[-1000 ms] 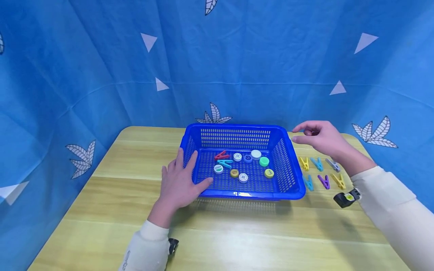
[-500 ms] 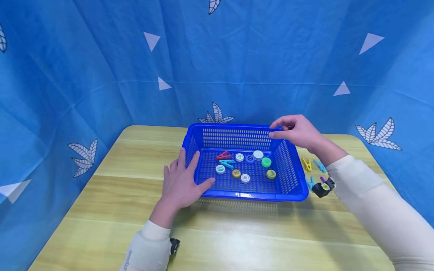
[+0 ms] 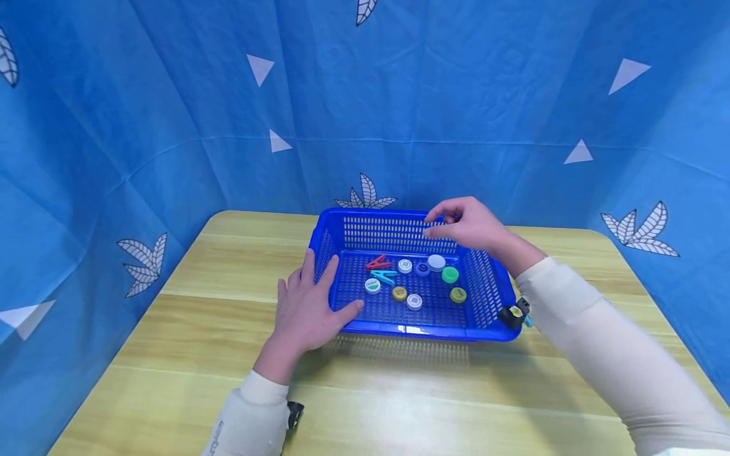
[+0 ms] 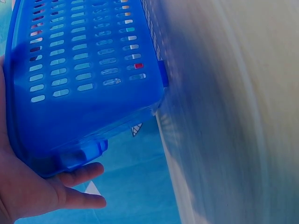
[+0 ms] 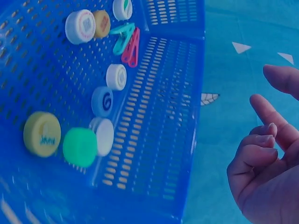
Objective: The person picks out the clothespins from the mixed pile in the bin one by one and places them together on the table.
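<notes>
A blue slotted plastic basket [image 3: 439,332] stands on the table. My left hand [image 3: 305,313], fingers spread, rests on its left rim; the left wrist view shows this hand [image 4: 32,186] against the rim. Over the back right part of the basket hovers my right hand [image 3: 470,225], thumb and index finger apart, other fingers curled, holding nothing. On the basket floor lie a red clothespin [image 3: 378,262], a teal clothespin [image 3: 384,275] and several bottle caps, among them a green cap [image 3: 450,274], a yellow cap [image 3: 458,295], a blue cap [image 3: 422,269] and a large white cap [image 3: 436,262].
The wooden table [image 3: 376,405] extends around the basket. Just right of the basket, a teal clothespin [image 3: 528,322] shows partly; my right forearm [image 3: 593,335] hides most of that area. A blue patterned curtain [image 3: 479,107] hangs behind.
My right hand has moved left from beyond the basket's right side to above its inside, and the arm now covers the clothespins on the table. The left hand stays on the rim.
</notes>
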The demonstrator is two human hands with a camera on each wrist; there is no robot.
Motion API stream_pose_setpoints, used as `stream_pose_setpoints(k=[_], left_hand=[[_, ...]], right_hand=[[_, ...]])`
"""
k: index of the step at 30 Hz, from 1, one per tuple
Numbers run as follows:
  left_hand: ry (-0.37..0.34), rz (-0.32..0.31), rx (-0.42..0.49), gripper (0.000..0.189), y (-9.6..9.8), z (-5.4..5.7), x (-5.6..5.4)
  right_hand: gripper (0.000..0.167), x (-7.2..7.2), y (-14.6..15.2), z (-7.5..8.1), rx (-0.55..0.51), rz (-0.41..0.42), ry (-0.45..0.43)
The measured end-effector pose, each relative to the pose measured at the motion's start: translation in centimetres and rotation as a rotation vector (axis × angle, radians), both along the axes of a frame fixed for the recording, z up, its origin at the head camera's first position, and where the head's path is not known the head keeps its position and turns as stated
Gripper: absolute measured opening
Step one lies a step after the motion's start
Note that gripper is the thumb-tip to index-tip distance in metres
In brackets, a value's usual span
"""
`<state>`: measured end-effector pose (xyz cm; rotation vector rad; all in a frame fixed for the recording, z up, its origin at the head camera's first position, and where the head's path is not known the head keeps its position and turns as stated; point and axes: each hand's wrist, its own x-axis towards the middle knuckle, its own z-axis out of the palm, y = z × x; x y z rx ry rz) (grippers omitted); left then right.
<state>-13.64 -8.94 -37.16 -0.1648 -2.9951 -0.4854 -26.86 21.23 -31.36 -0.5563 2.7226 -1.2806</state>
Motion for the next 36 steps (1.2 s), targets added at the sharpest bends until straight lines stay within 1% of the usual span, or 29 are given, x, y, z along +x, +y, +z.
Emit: stream_pose_setpoints(k=[7,14,17,20,26,30,33,36], left_hand=[[-0.011,-0.004,-0.004,0.094,0.0,0.1,0.0],[-0.02,-0.005,-0.004,0.094,0.0,0.0,-0.1],[-0.022,-0.004,-0.002,0.094,0.0,0.1,-0.1],[-0.022,0.001,-0.005,0.094,0.0,0.1,0.0],[-0.014,-0.004,-0.012,0.094,0.0,0.1,0.0],[-0.018,-0.001,-0.016,0.094,0.0,0.1,0.1],[-0.02,0.0,-0.013,0.094,0.0,0.1,0.1],[-0.021,0.0,-0.012,0.094,0.0,0.1,0.0]], right_hand=[[0.034,-0.3,-1.7,-1.1,0.028,-0.004,0.005],[0.031,-0.5,-3.3,-2.5,0.081,0.01,-0.022],[0.029,-0.7,-3.8,-3.0,0.108,0.026,-0.012],[0.026,-0.8,-4.3,-3.5,0.141,0.06,-0.008],[0.026,-0.9,-4.9,-4.4,0.227,0.126,-0.048],[0.022,-1.1,-5.3,-4.9,0.225,0.136,-0.052],[0.02,-1.2,-5.6,-5.3,0.213,0.129,-0.055],[0.019,-1.3,-5.8,-5.6,0.224,0.125,-0.068]])
